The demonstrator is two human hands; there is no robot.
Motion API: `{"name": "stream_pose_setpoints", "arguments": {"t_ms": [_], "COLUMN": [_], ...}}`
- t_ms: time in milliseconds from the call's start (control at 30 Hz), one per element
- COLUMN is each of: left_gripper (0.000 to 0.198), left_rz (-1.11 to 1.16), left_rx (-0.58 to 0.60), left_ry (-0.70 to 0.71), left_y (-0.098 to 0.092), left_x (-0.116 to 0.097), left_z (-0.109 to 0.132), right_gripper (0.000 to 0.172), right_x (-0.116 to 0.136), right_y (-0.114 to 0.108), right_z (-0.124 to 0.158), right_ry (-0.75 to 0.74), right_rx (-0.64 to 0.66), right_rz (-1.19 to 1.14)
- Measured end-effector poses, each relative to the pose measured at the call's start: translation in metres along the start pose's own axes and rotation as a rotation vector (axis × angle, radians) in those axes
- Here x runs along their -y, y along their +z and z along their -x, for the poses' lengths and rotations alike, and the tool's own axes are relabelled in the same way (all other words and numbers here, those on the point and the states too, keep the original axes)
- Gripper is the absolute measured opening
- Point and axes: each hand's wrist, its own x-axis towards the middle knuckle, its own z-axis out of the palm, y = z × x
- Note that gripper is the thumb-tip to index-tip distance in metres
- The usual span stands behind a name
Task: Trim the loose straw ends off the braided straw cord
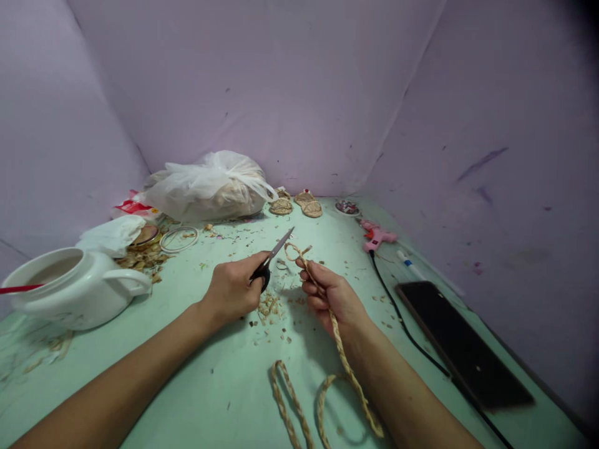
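Note:
My left hand (234, 285) is closed around the black handles of a pair of scissors (279, 245), whose blades point up and to the right. Just right of the blade tips, my right hand (330, 296) pinches a braided straw cord (337, 330). A small loop of the cord sticks out above the fingers. The rest hangs down past my wrist, and more of the braid lies curved on the table near the front edge of view. Small straw clippings (270, 307) are scattered on the table between my hands.
On the left stand a white pot (88, 299) and a tied plastic bag (210, 187). Two small woven sandals (309, 204) lie at the back, beside a dish of beads (347, 207). A pink glue gun (378, 237), its black cord, a marker (409, 265) and a phone (463, 343) line the right side.

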Motion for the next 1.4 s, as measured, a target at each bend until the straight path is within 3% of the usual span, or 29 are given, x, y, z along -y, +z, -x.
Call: {"name": "stream_pose_setpoints", "arguments": {"t_ms": [133, 367, 600, 867, 1400], "left_gripper": [0.040, 0.042, 0.044, 0.052, 0.050], "left_rz": [-0.032, -0.124, -0.121, -0.210, -0.159], "left_rx": [-0.040, 0.073, 0.095, 0.192, 0.287], "left_ry": [-0.025, -0.002, 0.045, 0.167, 0.165], "left_y": [-0.001, 0.000, 0.001, 0.000, 0.001], "left_x": [0.001, 0.001, 0.003, -0.006, -0.009], "left_z": [-0.001, 0.000, 0.001, 0.000, 0.002], "right_gripper": [0.024, 0.015, 0.023, 0.020, 0.022], "right_x": [-0.003, -0.009, -0.008, -0.011, -0.015], "right_y": [-0.001, 0.004, 0.002, -0.001, 0.000], "right_z": [-0.002, 0.000, -0.001, -0.003, -0.001], "right_ry": [-0.042, -0.119, -0.218, -0.242, -0.253], "right_rx": [0.026, 0.063, -0.048, -0.038, -0.109], "right_rz": [0.114, 0.254, 0.309, 0.345, 0.374]}}
